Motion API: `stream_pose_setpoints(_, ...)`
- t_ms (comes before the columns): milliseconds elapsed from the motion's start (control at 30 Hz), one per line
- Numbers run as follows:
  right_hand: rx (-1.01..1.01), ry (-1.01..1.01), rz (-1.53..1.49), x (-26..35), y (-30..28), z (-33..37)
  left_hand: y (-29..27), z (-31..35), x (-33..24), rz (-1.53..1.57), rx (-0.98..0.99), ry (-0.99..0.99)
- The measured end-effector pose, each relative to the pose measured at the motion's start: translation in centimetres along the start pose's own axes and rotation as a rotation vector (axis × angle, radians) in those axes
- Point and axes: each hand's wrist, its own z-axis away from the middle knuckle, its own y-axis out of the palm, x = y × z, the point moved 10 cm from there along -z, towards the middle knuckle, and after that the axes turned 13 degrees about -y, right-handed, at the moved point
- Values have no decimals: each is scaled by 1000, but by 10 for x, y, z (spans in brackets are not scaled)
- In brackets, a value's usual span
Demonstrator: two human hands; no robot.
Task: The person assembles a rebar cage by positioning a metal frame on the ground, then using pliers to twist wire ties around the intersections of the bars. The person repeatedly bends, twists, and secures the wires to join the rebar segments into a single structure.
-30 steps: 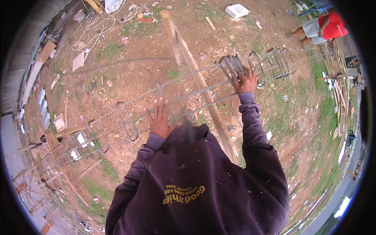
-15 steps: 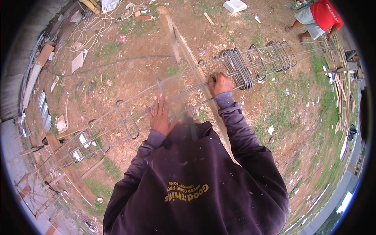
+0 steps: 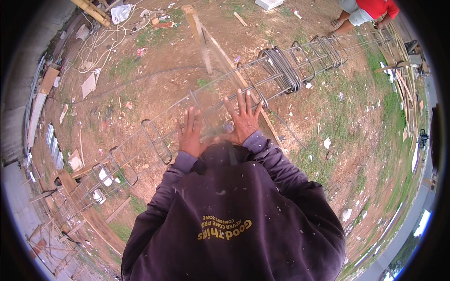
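A long cage of steel reinforcing bars (image 3: 183,127) runs from lower left to upper right in front of me. My left hand (image 3: 190,136) is open, fingers stretched upward at the bars. Just right of it my right hand (image 3: 244,121) is open too, its fingers spread over the near bars. Whether either palm presses on the steel I cannot tell. Beside my right fingers a single bent stirrup (image 3: 259,90) hangs around the bars. Farther right is a tight bundle of stirrups (image 3: 281,70). Left of my left hand another stirrup (image 3: 158,141) is spaced out along the cage.
A wooden post and plank (image 3: 199,42) stand under the bars. More stirrups (image 3: 328,51) sit toward the far end, where a person in a red shirt (image 3: 375,9) bends. Timber (image 3: 89,213) supports the left end. Tangled cord (image 3: 96,49) and scraps lie on the ground.
My right hand has moved left, away from beside the stirrup bundle, and its closed fingers have spread. My left hand stays in nearly the same place. The view has shifted slightly.
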Motion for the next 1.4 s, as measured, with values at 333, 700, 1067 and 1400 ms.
stream_pose_setpoints(333,-56,114,65,-20,17,-1,12,2,3,-92,-15,129)
stream_pose_setpoints(700,-159,216,-11,-32,6,7,11,3,5,-97,-42,163)
stream_pose_setpoints(1067,-499,326,182,-58,-56,38,-13,11,19,32,-84,136)
stream_pose_setpoints(1400,-5,-114,-889,79,-7,3,-107,59,72,247,-398,-127)
